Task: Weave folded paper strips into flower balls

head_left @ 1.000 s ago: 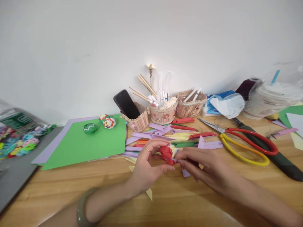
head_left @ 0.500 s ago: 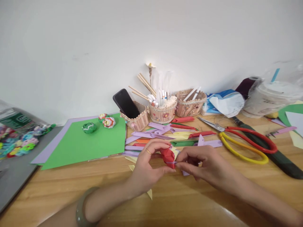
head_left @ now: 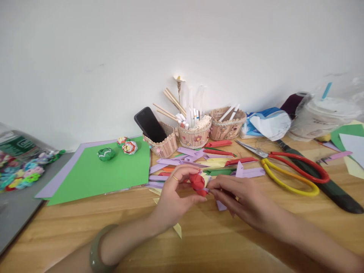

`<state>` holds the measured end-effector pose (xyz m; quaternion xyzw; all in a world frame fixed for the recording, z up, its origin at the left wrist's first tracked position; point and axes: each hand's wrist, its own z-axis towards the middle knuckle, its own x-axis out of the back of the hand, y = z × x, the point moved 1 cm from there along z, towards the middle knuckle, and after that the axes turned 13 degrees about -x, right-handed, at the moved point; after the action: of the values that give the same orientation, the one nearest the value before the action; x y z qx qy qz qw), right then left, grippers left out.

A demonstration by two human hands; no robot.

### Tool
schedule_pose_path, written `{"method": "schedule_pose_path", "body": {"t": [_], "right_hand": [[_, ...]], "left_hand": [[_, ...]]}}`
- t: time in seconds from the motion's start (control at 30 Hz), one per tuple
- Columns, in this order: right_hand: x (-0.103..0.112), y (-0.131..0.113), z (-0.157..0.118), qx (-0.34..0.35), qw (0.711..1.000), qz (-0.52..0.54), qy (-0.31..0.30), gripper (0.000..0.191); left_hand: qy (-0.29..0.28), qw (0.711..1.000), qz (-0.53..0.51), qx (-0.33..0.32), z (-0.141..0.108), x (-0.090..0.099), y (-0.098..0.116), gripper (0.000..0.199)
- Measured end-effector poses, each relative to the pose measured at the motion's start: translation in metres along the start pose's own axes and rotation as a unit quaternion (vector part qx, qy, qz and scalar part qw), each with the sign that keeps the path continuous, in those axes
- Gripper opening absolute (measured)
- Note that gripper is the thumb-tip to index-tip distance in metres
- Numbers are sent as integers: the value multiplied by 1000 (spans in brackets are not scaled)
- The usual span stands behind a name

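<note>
Clock: 12 is straight ahead of me, centred on what I hold.
Table: light-brown wood-grained tabletop [head_left: 136, 246], with a flat grey slab [head_left: 17, 212] at 9.
Wall: plain off-white wall [head_left: 182, 41] across 12.
Hands: my left hand [head_left: 176, 201] is half open in a C, its fingers and thumb around the red rounded folded-paper piece [head_left: 197, 182]; my right hand [head_left: 241, 195] is nearly closed, thumb and forefinger pinching that piece's 3 o'clock edge.
Phone basket: small pale wooden-slat basket [head_left: 161, 148] at 11, a black smartphone [head_left: 150, 124] leaning in it.
Pen basket: flower-trimmed wooden-slat basket [head_left: 194, 137] at 12, packed with white-capped pens [head_left: 182, 120] and a cream textured bundle [head_left: 203, 123]; thin wooden sticks [head_left: 174, 100] rise from it or just behind.
Third basket: brown wooden-slat basket [head_left: 227, 131] at 1, two white sticks [head_left: 230, 112] inside.
Cup: lidded takeaway cup [head_left: 318, 117] with a blue straw [head_left: 327, 91] at 2, wrapped in clear plastic.
Bag: clear plastic bag [head_left: 17, 144] near 10, multicoloured small pieces [head_left: 24, 172] in or against it; I can't tell which.
Sheets: green paper sheet [head_left: 99, 178] over purple, between 9 and 10, bearing three paper balls [head_left: 105, 154].
Strips: folded coloured paper strips [head_left: 247, 173] just beyond my hands, 11 to 2.
Scissors: red-and-yellow-handled scissors [head_left: 301, 156], near 3.
</note>
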<state>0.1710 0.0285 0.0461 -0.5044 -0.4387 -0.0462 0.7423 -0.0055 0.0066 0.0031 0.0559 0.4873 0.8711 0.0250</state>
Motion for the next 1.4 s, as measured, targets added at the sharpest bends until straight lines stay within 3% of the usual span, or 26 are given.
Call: {"method": "schedule_pose_path", "body": {"t": [0.17, 0.3, 0.5, 0.6, 0.7, 0.83, 1.13, 1.4], "right_hand": [[1, 0, 2, -96, 994, 44, -22, 16], [0, 2, 4, -123, 989, 66, -43, 14], [-3, 4, 0, -39, 999, -25, 8, 13], [-4, 5, -1, 23, 997, -60, 37, 15], [-2, 5, 0, 39, 996, -55, 58, 17], [1, 3, 0, 2, 998, -21, 52, 17], [4, 0, 3, -132, 990, 53, -25, 17], [1, 5, 3, -150, 985, 67, -45, 21]], "left_hand": [[-27, 999, -32, -11, 1, 0, 3, 43], [-25, 999, -20, -15, 1, 0, 3, 38], [-7, 1000, -30, 4, 0, 1, 0, 36], [10, 994, -98, 53, 2, 0, -1, 42], [10, 981, -157, 113, 3, -2, -1, 55], [9, 976, -167, 140, 3, -4, -1, 57], [5, 972, -183, 150, 3, -4, 2, 53], [38, 977, -174, 121, 4, -5, 0, 47]]}}
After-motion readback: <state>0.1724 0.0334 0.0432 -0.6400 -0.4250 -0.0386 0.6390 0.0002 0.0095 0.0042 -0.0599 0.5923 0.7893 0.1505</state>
